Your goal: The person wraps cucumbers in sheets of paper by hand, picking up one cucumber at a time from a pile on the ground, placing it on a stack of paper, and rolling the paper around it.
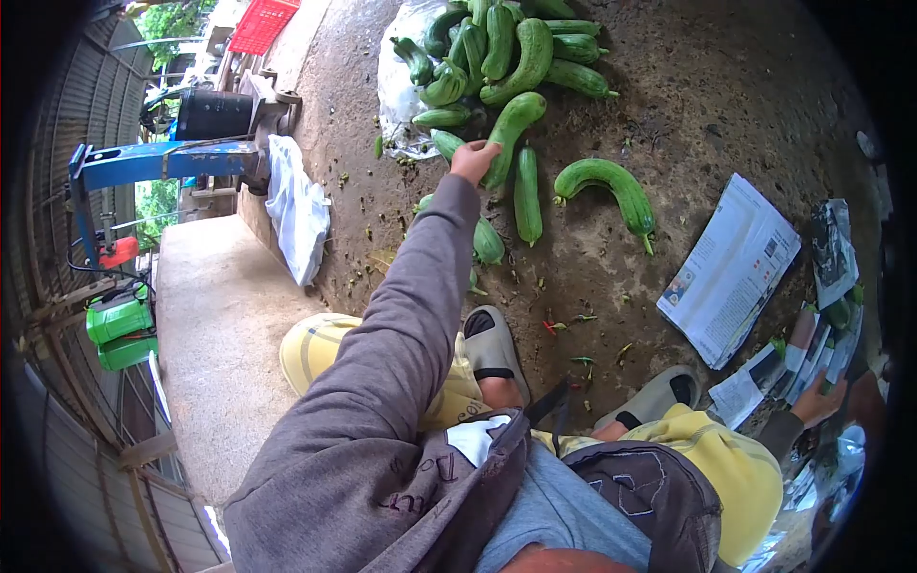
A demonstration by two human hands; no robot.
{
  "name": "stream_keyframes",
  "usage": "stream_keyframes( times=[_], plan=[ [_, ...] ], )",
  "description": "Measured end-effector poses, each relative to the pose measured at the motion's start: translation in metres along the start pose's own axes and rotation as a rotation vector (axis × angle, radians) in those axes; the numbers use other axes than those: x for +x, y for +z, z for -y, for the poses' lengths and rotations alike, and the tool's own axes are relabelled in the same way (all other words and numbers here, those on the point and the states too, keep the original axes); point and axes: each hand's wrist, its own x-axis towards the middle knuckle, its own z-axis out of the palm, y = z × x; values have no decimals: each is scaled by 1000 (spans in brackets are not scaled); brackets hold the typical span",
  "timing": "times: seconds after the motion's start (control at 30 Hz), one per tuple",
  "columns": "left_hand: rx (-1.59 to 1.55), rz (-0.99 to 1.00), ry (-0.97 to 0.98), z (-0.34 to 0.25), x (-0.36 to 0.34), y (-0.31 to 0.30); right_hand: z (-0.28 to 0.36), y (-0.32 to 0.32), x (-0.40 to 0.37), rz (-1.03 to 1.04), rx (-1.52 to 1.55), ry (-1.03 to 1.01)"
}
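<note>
My left hand (pixel 475 160) reaches to the heap and is closed around the lower side of a curved green gourd (pixel 518 119). More green gourds (pixel 499 43) are piled above it, partly on a clear plastic sheet (pixel 399 88). Just below the held one lies a straight gourd (pixel 527 196), with a strongly curved gourd (pixel 611 184) to its right. At the far right, my right hand (pixel 819 401) rests with fingers apart at the edge of newspaper-wrapped gourds (pixel 810 349); its contact with them is small and partly unclear.
A newspaper stack (pixel 731 270) lies on the dirt floor right of centre. A white plastic bag (pixel 296 210) lies at the left beside a concrete slab (pixel 215 334). Blue metal equipment (pixel 162 164) and a red crate (pixel 263 26) stand farther off. Small chillies lie near my sandals (pixel 492 349).
</note>
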Motion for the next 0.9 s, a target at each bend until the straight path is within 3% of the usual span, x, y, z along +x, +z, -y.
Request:
stream_keyframes(
  times=[0.1,0.2,0.3,0.4,0.43,0.5,0.53,0.6,0.7,0.8,0.83,0.9],
  plan=[
    [-689,399,-257,-13,-29,-14,41,-24,32,-23,101,-47],
    [-1051,663,-212,-30,-50,-5,59,-12,37,114,450,116],
    [-1270,924,-194,-48,-64,20,136,-16,42,277,759,347],
    [-1142,907,-71,-85,-103,58,222,-38,53,679,1024,332],
    [-1115,1000,-31,-93,-112,74,246,-31,39,677,1092,402],
    [-1117,1097,-41,-109,-141,109,301,-56,39,865,1351,320],
    [-1120,1145,-51,-117,-157,126,323,-62,29,914,1639,474],
    [-1025,1142,-4,-133,-185,159,350,-71,25,978,1707,449],
    [-786,1026,121,-143,-215,191,329,-52,18,811,1496,364],
    [-170,914,490,-126,-221,208,283,-47,19,775,1297,494],
    [51,793,689,-118,-230,207,270,-49,20,742,1212,474],
    [312,732,999,-95,-242,211,243,-38,12,722,1053,337]
  ],
)
